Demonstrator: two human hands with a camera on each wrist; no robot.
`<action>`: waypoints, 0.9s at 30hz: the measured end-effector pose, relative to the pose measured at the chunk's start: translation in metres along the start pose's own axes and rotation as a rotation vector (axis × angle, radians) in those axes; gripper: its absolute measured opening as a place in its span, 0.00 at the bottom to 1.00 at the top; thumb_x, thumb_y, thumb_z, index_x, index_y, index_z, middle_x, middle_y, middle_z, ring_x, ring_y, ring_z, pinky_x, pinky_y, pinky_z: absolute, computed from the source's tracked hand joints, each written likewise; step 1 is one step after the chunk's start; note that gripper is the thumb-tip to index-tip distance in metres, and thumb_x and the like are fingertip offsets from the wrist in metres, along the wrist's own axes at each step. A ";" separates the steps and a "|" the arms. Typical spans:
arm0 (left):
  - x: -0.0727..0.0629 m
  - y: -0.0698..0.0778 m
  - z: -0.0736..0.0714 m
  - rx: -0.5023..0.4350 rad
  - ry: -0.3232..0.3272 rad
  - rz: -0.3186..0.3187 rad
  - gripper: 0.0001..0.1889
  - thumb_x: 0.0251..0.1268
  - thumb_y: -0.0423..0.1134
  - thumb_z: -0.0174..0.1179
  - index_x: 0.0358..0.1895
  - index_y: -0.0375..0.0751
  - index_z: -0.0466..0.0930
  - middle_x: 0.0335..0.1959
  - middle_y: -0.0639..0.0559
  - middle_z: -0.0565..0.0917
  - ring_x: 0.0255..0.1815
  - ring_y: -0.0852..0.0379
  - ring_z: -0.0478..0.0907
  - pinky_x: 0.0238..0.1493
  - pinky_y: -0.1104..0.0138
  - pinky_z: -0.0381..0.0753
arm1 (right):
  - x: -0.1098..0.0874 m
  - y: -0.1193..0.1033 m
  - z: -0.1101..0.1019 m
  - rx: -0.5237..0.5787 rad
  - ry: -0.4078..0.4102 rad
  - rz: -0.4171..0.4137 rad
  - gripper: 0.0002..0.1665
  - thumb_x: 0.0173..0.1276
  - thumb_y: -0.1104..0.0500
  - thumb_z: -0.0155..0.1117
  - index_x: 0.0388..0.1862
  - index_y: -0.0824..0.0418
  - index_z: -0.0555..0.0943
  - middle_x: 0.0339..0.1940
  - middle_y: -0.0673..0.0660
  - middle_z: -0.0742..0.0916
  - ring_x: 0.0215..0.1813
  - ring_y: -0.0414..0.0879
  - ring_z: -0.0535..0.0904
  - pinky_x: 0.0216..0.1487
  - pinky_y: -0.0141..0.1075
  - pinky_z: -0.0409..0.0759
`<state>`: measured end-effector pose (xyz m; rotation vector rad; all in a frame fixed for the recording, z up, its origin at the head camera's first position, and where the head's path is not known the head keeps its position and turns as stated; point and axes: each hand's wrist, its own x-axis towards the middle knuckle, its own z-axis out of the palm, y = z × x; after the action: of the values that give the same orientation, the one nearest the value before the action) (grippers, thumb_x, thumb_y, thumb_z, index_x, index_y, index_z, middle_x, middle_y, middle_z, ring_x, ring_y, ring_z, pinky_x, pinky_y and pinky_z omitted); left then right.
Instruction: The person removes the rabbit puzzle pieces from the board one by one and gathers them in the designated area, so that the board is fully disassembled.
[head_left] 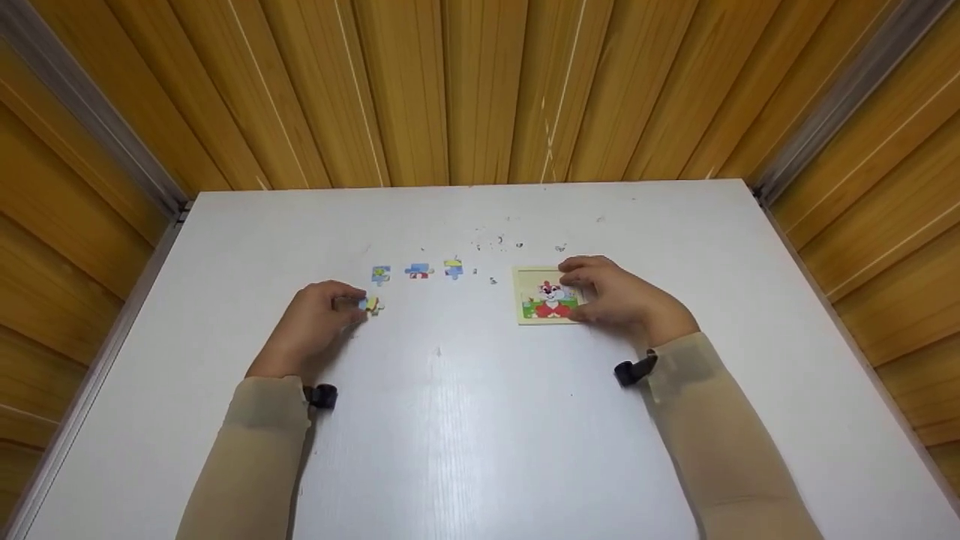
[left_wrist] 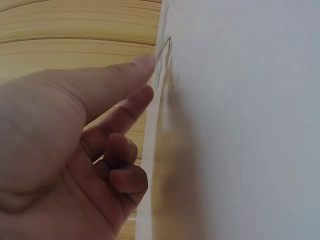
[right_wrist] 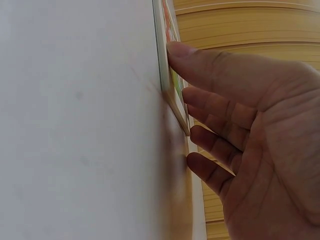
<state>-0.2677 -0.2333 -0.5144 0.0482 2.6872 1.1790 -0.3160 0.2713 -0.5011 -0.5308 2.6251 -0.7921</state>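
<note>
At the left of the head view, my left hand (head_left: 319, 319) pinches a jigsaw piece (head_left: 371, 304) with yellow and green on it, low over the table. The left wrist view shows that thin piece (left_wrist: 163, 48) edge-on at the tip of the thumb. My right hand (head_left: 622, 296) holds a square puzzle tray (head_left: 526, 321) by its right side, thumb near the lower corner, other fingers along the edge. Inside the tray is a partly filled picture of a white animal in red (head_left: 551, 300); the fingers cover part of its right side.
Beyond my left hand lie a blue-green jigsaw piece (head_left: 381, 274), a blue and red piece (head_left: 419, 271) and a blue and yellow piece (head_left: 454, 268). Small dark marks speckle the white table (head_left: 465, 420). Wood-patterned walls (head_left: 480, 90) stand behind it and at both sides.
</note>
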 end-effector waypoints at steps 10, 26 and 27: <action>0.001 0.003 0.007 0.007 0.018 0.006 0.20 0.79 0.34 0.70 0.70 0.38 0.87 0.76 0.36 0.83 0.85 0.34 0.73 0.87 0.37 0.68 | -0.001 0.000 0.000 -0.008 -0.004 -0.004 0.36 0.75 0.57 0.79 0.79 0.64 0.81 0.91 0.55 0.71 0.95 0.60 0.56 0.95 0.61 0.54; 0.005 0.018 0.015 0.037 0.056 0.116 0.20 0.80 0.39 0.71 0.68 0.36 0.88 0.77 0.36 0.81 0.86 0.32 0.70 0.89 0.37 0.64 | 0.001 0.001 0.002 -0.006 0.001 0.017 0.36 0.73 0.58 0.80 0.78 0.62 0.82 0.91 0.53 0.71 0.96 0.58 0.56 0.95 0.59 0.55; 0.005 0.024 0.016 0.030 0.057 0.115 0.20 0.81 0.42 0.71 0.68 0.37 0.88 0.77 0.37 0.80 0.86 0.33 0.69 0.90 0.37 0.64 | 0.001 0.001 0.003 -0.005 0.001 0.017 0.36 0.73 0.58 0.80 0.78 0.62 0.83 0.91 0.53 0.71 0.96 0.58 0.56 0.95 0.59 0.55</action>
<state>-0.2701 -0.2049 -0.5081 0.1780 2.7852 1.1888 -0.3163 0.2703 -0.5042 -0.5093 2.6299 -0.7810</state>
